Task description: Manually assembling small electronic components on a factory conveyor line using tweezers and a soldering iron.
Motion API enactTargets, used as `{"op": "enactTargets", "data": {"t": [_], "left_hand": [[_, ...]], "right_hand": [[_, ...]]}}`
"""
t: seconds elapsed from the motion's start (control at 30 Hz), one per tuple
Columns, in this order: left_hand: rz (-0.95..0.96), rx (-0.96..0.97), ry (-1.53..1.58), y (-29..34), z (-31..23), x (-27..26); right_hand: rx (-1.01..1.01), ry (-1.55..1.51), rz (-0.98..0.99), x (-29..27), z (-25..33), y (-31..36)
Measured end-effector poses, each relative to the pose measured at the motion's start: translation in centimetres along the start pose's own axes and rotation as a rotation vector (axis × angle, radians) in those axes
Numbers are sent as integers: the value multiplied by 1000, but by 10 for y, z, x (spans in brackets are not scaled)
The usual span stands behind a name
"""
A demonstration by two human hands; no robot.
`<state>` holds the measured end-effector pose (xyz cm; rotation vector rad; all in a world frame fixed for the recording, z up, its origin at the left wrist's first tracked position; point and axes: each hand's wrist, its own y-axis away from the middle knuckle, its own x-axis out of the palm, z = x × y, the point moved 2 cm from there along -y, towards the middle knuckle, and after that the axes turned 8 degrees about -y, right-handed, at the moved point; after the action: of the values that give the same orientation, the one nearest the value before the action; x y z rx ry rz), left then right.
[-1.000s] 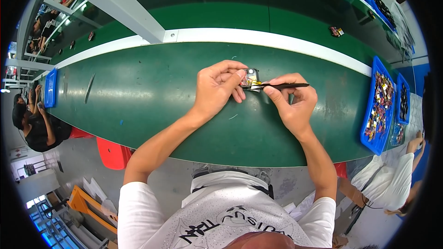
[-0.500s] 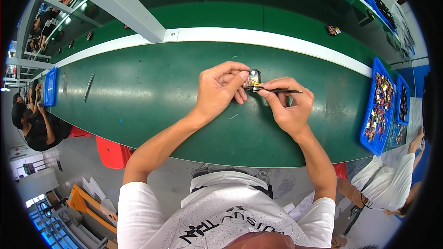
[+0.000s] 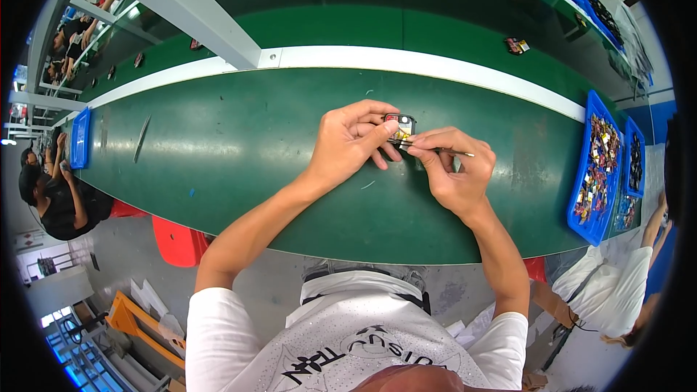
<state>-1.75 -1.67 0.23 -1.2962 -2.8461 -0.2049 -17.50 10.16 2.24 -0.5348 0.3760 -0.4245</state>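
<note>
My left hand (image 3: 347,139) is closed on a small black-rimmed electronic housing (image 3: 406,123), with the thumb over its near left side. Inside the housing there are wires and yellow and white parts, too small to name. Between the fingers and thumb of my right hand (image 3: 463,168) is a pair of thin tweezers (image 3: 456,152). Their tips reach in at the housing's near edge, beside my left fingertips; whether they pinch anything cannot be made out. Both hands are above the green worktable (image 3: 261,152).
At the right end a blue tray (image 3: 579,207) holds many small wired parts; a smaller blue tray (image 3: 634,156) with black pieces stands beside it. Another pair of tweezers (image 3: 142,138) lies at the left. Past the white rail (image 3: 348,58), a green conveyor carries assemblies, one (image 3: 517,46) at right.
The housing and my left hand have shifted slightly right. The tweezers in my right hand have turned and now slope down to the right. Assemblies on the conveyor have moved a little left.
</note>
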Motion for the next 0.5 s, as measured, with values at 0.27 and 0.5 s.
{"op": "enactTargets", "data": {"t": [0.27,0.5], "left_hand": [[-105,35,-74,6,0,12],[-161,75,-180,8,-4,15]], "right_hand": [[-116,64,24,3,6,-1],[-94,89,38,4,7,-3]]}}
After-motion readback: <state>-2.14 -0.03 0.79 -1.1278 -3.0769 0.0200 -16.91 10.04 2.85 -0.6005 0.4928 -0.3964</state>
